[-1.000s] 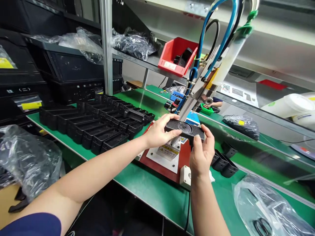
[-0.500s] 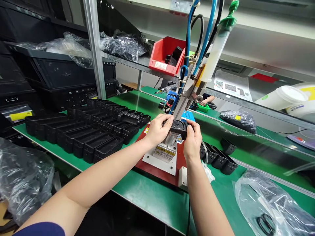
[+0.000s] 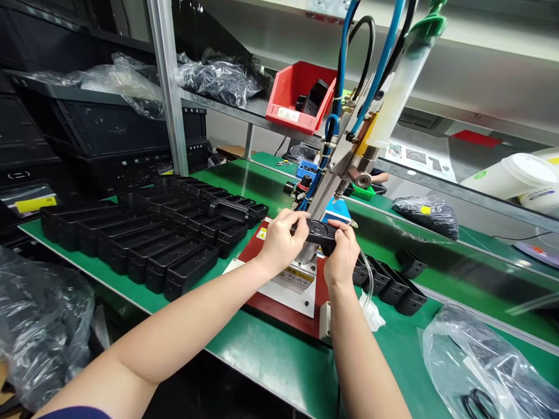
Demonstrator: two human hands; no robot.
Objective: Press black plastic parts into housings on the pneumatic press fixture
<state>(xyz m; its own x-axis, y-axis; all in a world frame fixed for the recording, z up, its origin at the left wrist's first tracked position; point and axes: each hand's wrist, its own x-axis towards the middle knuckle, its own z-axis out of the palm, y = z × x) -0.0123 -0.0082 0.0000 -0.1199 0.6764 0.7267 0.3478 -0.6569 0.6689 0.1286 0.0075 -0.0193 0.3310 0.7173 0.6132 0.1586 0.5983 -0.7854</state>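
Observation:
A black ribbed plastic housing [image 3: 318,229] with a round recess in its middle is held level between my hands, in front of the bench press [image 3: 332,186]. My left hand [image 3: 283,238] grips its left end, thumb and fingers closed on it. At the opposite end, my right hand [image 3: 343,253] is closed round the edge. The housing hides part of the metal post beneath it; I cannot tell if they touch. Below stands the press's white plate and red base [image 3: 279,302], with a warning label. A syringe [image 3: 404,81] with a green cap rises on the press.
Rows of black housings [image 3: 192,267] cover the bench's left; several more [image 3: 393,288] stand at right. A red bin [image 3: 301,96] sits on the shelf above. Clear plastic bags [image 3: 476,355] lie at lower right. A co-worker's arm [image 3: 379,176] shows behind the press.
The view has shifted slightly, so the press appears farther right and more tilted. Both hands still hold the housing, which sits a little lower in view.

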